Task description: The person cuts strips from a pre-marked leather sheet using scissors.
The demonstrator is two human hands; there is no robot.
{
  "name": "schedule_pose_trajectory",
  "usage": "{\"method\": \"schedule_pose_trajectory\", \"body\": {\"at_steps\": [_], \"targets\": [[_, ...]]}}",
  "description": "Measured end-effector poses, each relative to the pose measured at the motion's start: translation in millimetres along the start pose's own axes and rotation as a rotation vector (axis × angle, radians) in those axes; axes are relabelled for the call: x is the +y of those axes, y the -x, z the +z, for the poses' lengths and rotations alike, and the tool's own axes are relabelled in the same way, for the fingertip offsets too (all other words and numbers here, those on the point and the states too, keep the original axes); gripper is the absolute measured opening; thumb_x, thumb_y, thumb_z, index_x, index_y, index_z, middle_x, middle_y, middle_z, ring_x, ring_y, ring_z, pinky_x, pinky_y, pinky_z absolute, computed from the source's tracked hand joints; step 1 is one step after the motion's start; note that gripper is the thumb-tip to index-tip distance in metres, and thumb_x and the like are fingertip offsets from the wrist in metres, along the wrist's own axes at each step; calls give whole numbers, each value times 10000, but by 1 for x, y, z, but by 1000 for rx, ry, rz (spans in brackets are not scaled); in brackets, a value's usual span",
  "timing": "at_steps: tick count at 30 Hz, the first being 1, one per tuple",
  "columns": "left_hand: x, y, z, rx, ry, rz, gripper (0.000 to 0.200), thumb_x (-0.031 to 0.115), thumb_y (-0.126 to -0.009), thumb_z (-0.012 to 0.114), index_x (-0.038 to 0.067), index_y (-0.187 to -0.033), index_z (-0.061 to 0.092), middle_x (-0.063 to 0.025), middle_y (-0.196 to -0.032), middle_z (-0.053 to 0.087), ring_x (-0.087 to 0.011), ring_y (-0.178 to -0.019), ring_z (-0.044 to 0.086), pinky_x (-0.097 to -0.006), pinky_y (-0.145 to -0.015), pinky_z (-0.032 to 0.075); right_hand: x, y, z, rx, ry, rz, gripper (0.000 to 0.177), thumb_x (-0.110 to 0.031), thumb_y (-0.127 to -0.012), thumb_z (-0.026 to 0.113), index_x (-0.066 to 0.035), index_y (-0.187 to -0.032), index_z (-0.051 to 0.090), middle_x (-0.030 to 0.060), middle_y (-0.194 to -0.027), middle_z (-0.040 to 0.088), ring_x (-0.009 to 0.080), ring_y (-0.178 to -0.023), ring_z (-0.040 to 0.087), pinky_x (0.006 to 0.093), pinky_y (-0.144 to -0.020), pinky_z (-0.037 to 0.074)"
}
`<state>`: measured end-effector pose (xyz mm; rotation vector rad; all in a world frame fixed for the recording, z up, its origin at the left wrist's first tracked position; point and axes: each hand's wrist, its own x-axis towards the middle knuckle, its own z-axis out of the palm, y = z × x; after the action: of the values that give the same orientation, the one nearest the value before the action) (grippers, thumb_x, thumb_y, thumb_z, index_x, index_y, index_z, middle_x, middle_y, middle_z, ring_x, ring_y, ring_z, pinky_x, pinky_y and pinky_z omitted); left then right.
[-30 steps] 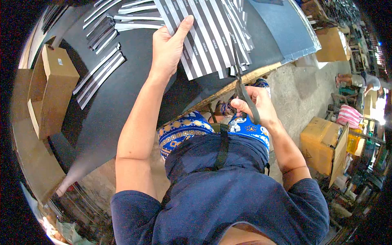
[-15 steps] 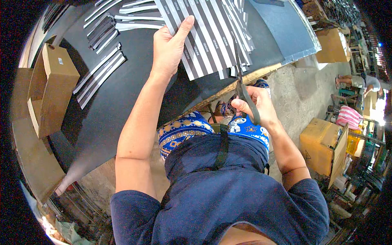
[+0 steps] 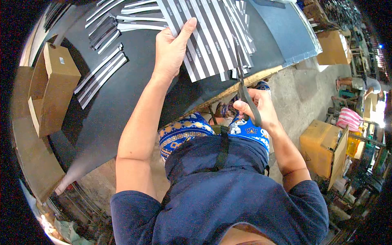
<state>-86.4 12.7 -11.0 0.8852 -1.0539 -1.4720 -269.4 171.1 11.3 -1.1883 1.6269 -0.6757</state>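
Observation:
My left hand grips a striped sheet, thumb on top. Dark and white bands run along the sheet, with small "GENUINE" lettering. In my right hand is a pair of dark scissors, fingers wrapped round the handles. The scissor blades lie along the sheet's right edge; whether they are parted is hard to tell. Cut striped strips lie beneath and to the right of the sheet. More bundles of strips are spread on the black tabletop to the left.
An open cardboard box stands at the table's left side. A wooden edge borders the table near my lap. On the floor to the right is another cardboard box. Far right, another person is partly visible.
The view has shifted very slightly, and the sheet, both hands and the scissors appear a few pixels to the right and lower. Both grips are the same.

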Motion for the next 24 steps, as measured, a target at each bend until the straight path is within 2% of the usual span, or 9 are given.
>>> {"method": "schedule_pose_trajectory", "body": {"at_steps": [5,11,16,24], "targets": [[0,0,2,9,10,17,284,248,-812,638,-17,-911,623,-49,-834,630,-77,-722,568,-226,-651,463,2,0,-2,-4,58,31,374,-368,-684,727,-26,-613,594,23,-525,534,81,-506,493,259,-450,378],[0,1,0,0,-11,26,276,240,-820,629,-17,-921,619,-39,-834,626,-73,-718,564,-223,-648,460,-1,1,0,-1,-23,68,347,-343,-692,730,-26,-635,602,18,-513,535,68,-457,482,232,-402,357],[1,1,1,7,-7,12,277,235,-825,623,-22,-927,613,-41,-847,624,-70,-728,561,-224,-654,460,-3,2,2,-3,-126,102,347,-316,-697,736,8,-689,610,36,-560,574,69,-442,496,223,-390,390],[1,0,1,5,11,15,275,222,-827,621,-26,-944,605,-49,-867,622,-75,-747,563,-225,-674,462,-4,2,2,-10,-134,111,328,-287,-713,727,21,-712,614,44,-564,582,70,-412,498,212,-358,391]]}}
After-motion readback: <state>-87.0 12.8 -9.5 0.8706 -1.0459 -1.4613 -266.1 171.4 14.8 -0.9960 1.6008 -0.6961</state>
